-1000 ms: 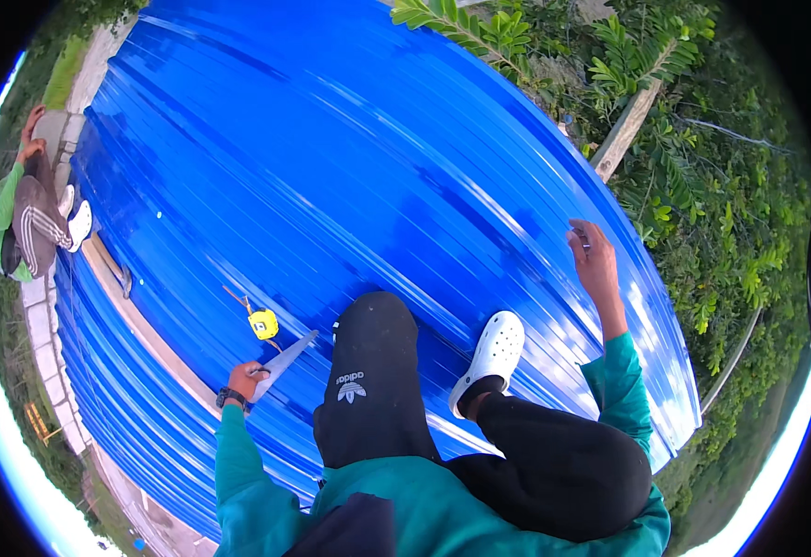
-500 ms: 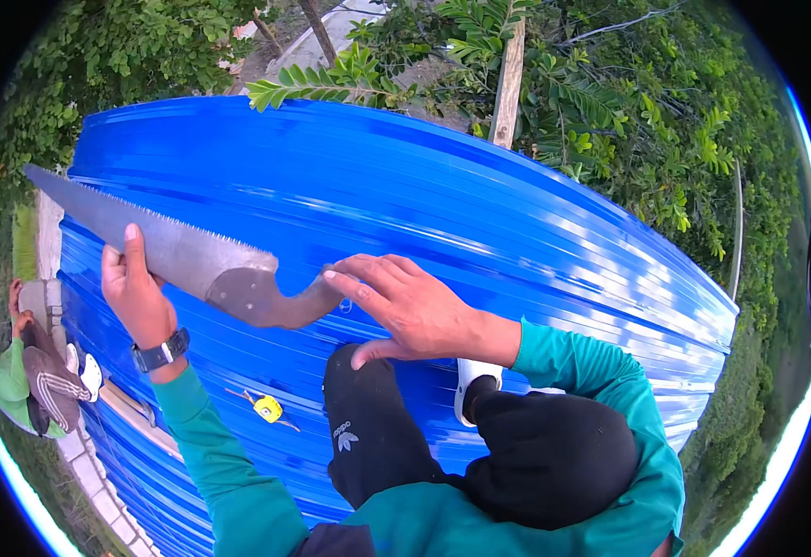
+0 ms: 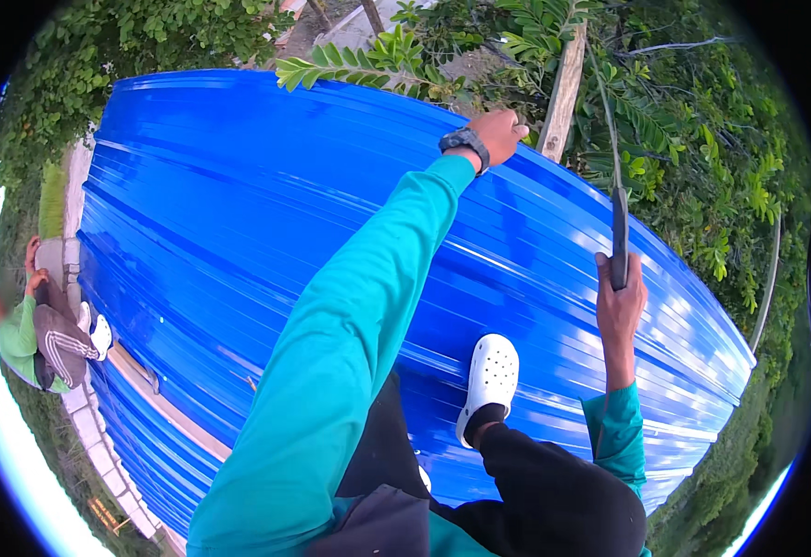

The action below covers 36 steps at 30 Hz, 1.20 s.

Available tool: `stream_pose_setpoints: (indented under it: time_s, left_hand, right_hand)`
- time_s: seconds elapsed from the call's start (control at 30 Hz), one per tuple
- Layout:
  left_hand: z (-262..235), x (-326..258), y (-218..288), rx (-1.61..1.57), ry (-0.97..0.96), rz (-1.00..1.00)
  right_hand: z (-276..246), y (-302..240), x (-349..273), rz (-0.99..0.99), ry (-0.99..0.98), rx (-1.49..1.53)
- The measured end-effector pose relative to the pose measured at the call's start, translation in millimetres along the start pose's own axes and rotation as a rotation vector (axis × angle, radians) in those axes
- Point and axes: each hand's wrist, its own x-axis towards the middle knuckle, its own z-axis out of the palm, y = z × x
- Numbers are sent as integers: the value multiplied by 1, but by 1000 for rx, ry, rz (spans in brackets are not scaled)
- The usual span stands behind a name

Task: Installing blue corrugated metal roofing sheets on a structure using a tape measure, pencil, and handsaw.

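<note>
A handsaw (image 3: 620, 227) stands upright at the right, its blade almost edge-on and pointing away over the roof's far edge. My right hand (image 3: 621, 302) is wrapped round its handle. Stretched far forward, my left hand (image 3: 496, 136), with a dark watch on the wrist, is at the far edge of the blue metal roof (image 3: 229, 195), close to a wooden post (image 3: 565, 93). Its fingers are curled closed; whatever they may hold is hidden. My foot in a white clog (image 3: 493, 376) is set on the roof.
Leafy branches (image 3: 359, 67) hang over the far edge, and dense foliage (image 3: 702, 158) lies beyond the right side. Another person (image 3: 48, 325) sits at the left on a block wall (image 3: 99, 455). A wooden plank (image 3: 169, 404) lies near that wall.
My left hand has let go of the saw blade and reached forward and right to the roof's far edge. The saw, now in my right hand, has swung from the left to upright at the right.
</note>
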Motion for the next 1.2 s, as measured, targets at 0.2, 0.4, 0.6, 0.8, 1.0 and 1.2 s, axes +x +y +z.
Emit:
stream_pose_setpoints:
  time_s: [0.2, 0.4, 0.6, 0.8, 1.0, 1.2]
  left_hand:
    - [31, 16, -34, 512, -248, -102]
    - [29, 26, -35, 494, -296, -168]
    - [30, 23, -41, 485, -215, -89]
    - [25, 21, -45, 541, -182, -75]
    - [5, 7, -21, 542, -12, 66]
    - [-19, -35, 5, 591, 278, 236]
  right_hand:
    - [-9, 18, -9, 40, 98, 68]
    - [-19, 32, -6, 96, 23, 95]
    - [-18, 34, -6, 90, 25, 110]
    - [-14, 33, -8, 59, -3, 127]
    - [-23, 31, -7, 62, 77, 178]
    - [-64, 17, -1, 109, 186, 313]
